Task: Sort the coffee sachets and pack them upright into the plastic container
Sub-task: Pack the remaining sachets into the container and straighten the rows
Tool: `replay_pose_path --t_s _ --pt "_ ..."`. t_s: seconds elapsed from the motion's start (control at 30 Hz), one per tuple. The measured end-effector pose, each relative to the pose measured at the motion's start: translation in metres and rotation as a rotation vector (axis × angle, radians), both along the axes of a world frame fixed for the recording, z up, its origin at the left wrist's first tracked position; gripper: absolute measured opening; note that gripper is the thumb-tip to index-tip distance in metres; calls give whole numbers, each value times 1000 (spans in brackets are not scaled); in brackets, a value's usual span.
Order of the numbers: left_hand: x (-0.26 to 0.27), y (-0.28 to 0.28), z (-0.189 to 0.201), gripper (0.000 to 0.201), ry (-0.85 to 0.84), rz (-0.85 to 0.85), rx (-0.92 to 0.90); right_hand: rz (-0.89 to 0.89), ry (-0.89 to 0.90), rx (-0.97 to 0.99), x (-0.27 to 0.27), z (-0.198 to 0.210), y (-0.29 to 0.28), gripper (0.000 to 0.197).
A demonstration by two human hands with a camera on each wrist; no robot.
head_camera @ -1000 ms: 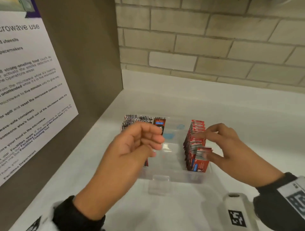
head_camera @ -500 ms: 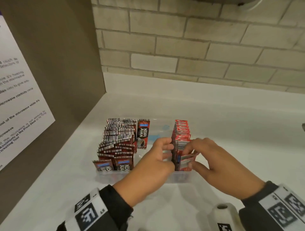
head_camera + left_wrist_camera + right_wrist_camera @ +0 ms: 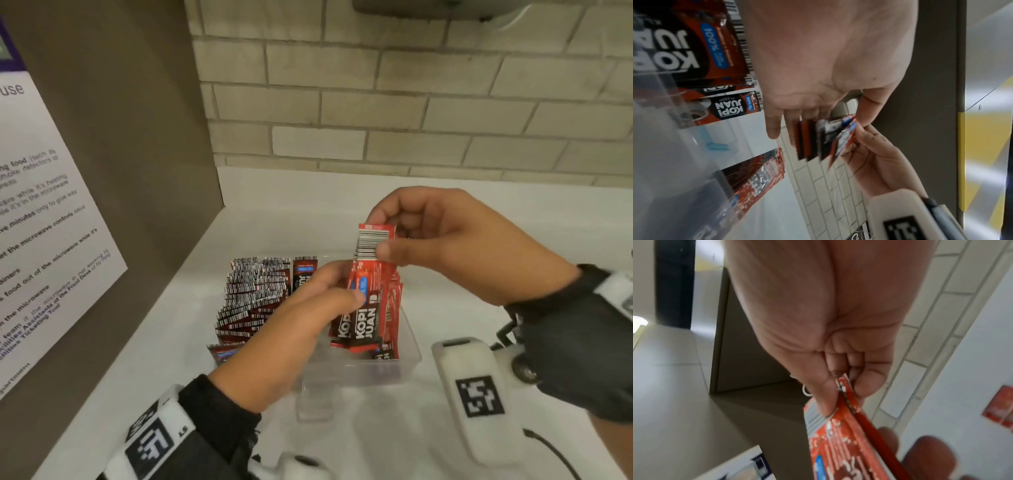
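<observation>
We see our right hand [image 3: 824, 324] pinching the top edge of red coffee sachets [image 3: 840, 444] between thumb and curled fingers; blurred fingertips [image 3: 931, 456] of our other hand sit beneath, beside a tiled wall [image 3: 931, 331]

red sachets [image 3: 371, 291] upright above clear container [image 3: 409, 346]

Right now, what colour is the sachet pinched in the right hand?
Bright red, with a black-and-white barcode at its top: the sachet in the right hand shows best in the head view.

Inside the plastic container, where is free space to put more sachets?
The middle of the plastic container, between the dark sachet rows and the red sachets, is bare, though the left hand crosses it. Both sides are crowded.
</observation>
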State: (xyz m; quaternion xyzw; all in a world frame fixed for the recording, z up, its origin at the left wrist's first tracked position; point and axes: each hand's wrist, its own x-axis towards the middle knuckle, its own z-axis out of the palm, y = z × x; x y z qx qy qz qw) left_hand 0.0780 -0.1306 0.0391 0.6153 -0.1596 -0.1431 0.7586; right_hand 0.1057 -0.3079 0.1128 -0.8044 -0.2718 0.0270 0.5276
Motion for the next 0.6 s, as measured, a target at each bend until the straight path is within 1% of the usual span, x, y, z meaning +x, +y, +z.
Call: replay_pose_path --t_s 0.07,0.13,0.17,0.27,0.3,0.37,0.43,0.5,0.6 --pt "-1 0 5 34 42 -61 -97 -19 31 46 4 4 6 18" --pt "-4 -2 8 31 88 -88 -194 -89 40 82 7 1 12 19" --pt "-6 -3 9 30 99 -70 -216 -123 32 92 7 -2 14 19" --pt "-9 -4 9 32 86 95 -234 -243 24 163 0 -19 19 29" --pt "-10 -3 10 35 73 157 -243 -277 52 222 -4 -27 20 33" --pt "-9 1 11 36 40 265 -251 -286 116 300 -14 -42 23 38" --pt "-9 3 11 35 14 337 -240 -266 119 279 -22 -53 30 33" --pt "-8 2 12 33 -10 373 -223 -267 67 262 -26 -57 39 27" --pt "-9 0 13 31 -48 418 -217 -303 0 350 -27 -55 46 22"
